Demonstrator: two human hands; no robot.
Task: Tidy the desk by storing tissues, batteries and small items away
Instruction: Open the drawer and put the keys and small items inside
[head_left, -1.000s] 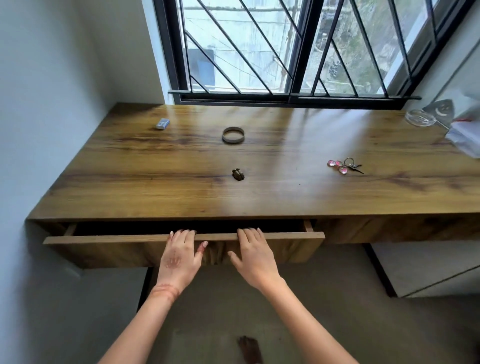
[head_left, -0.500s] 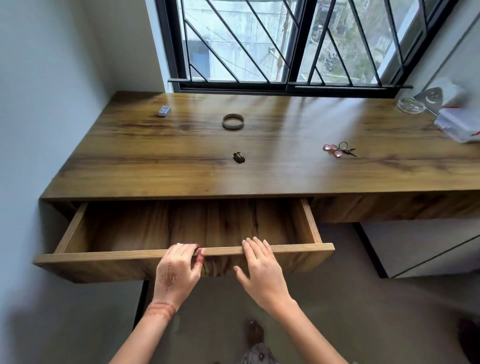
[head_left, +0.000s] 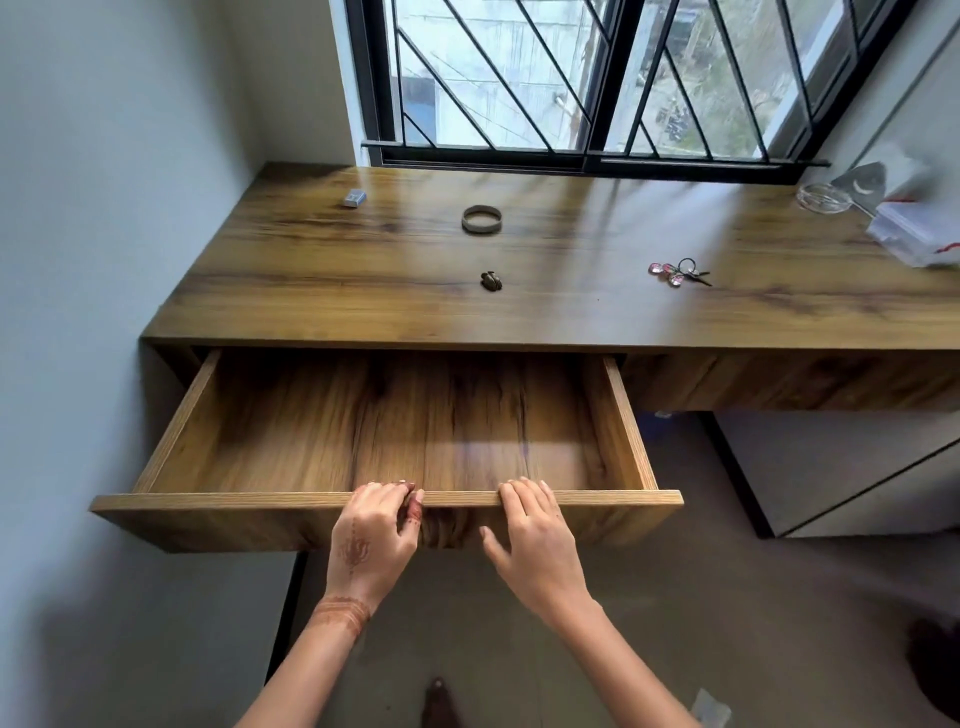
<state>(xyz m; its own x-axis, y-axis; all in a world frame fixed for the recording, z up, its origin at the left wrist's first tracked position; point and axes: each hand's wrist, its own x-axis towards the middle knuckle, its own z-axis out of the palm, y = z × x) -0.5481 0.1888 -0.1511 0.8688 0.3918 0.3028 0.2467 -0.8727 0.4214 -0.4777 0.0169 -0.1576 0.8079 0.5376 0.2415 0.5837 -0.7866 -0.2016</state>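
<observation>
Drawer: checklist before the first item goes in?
1. Drawer open wide enough: ok.
2. Room inside: ok, bare floor showing.
3. Left grip free: not ok, fingers hooked over the drawer front.
4. Right grip free: not ok, on the same edge.
5. Small items located on desk: ok, band, keys, small box.
6. White pack at the right edge holds tissues: cannot tell.

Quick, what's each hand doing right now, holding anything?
Left hand: closed, gripping the front edge of the drawer.
Right hand: closed, gripping the same drawer edge.
</observation>
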